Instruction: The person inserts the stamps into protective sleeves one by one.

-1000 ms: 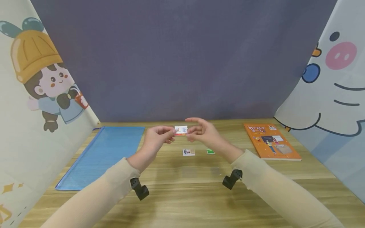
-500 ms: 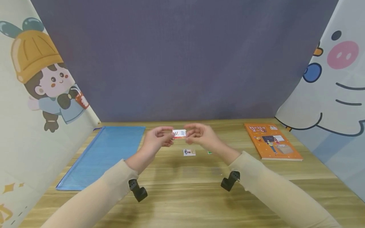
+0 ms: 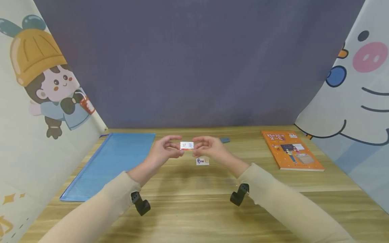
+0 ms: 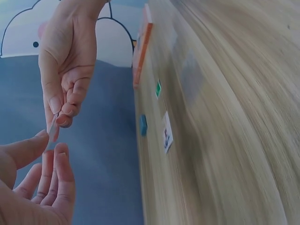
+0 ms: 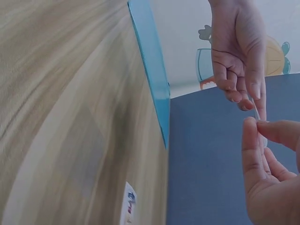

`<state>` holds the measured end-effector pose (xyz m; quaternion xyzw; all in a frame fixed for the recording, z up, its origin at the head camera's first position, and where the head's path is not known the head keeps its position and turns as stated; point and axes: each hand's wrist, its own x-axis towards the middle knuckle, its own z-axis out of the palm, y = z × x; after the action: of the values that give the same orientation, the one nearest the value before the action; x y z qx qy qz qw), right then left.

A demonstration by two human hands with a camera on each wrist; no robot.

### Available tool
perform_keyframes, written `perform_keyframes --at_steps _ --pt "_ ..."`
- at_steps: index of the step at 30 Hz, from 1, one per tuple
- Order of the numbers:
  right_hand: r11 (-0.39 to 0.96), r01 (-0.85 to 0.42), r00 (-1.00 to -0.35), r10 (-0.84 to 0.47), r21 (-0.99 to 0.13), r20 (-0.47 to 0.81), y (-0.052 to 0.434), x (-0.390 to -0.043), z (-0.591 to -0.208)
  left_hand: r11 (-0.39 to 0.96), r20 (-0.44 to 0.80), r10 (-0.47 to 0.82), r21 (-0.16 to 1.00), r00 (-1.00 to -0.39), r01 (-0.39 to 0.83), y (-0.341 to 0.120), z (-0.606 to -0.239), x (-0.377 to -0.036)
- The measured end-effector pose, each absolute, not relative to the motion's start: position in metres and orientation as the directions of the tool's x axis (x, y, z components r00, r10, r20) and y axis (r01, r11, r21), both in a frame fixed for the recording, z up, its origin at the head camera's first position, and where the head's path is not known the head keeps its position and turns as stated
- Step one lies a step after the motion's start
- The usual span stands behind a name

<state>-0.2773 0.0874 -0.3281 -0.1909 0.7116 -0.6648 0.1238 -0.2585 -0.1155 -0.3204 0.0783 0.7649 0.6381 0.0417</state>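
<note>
Above the table, a small white card (image 3: 186, 145) with a logo, printed text and a red lower edge is held between both hands. My left hand (image 3: 162, 150) pinches its left edge between thumb and fingers. At the opposite edge, my right hand (image 3: 211, 148) pinches it the same way. Both wrist views show the card (image 4: 53, 124) nearly edge-on and thin. Below the hands, a small picture card (image 3: 202, 161) lies flat on the wood. A small green card (image 4: 158, 88) also lies there in the left wrist view, hidden behind my right hand in the head view.
A blue mesh folder (image 3: 112, 165) lies at the left of the table, an orange book (image 3: 291, 150) at the right. Behind my right hand is a small blue-grey block (image 3: 225, 139). Faint clear rectangles (image 3: 202, 183) lie nearer on the wood. A dark curtain (image 3: 194, 67) hangs behind.
Both hands have come slightly down and left with the card. My right index finger, raised earlier, has lowered to the card. The blue-grey block has come into sight; the green card is now covered.
</note>
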Motion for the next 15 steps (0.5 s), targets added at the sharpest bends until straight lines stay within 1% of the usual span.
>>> perform_keyframes --at_steps 8,15 --pt "0.037 -0.062 -0.903 -0.428 -0.997 0.04 0.078 -0.28 -0.34 0.273 -0.002 0.174 0.961 -0.985 0.047 -0.125 -0.329 -0.262" --pt "0.113 -0.062 -0.913 -0.408 -0.992 0.011 0.064 -0.284 -0.351 0.284 -0.028 0.169 0.958 -0.985 0.022 -0.138 -0.341 -0.266"
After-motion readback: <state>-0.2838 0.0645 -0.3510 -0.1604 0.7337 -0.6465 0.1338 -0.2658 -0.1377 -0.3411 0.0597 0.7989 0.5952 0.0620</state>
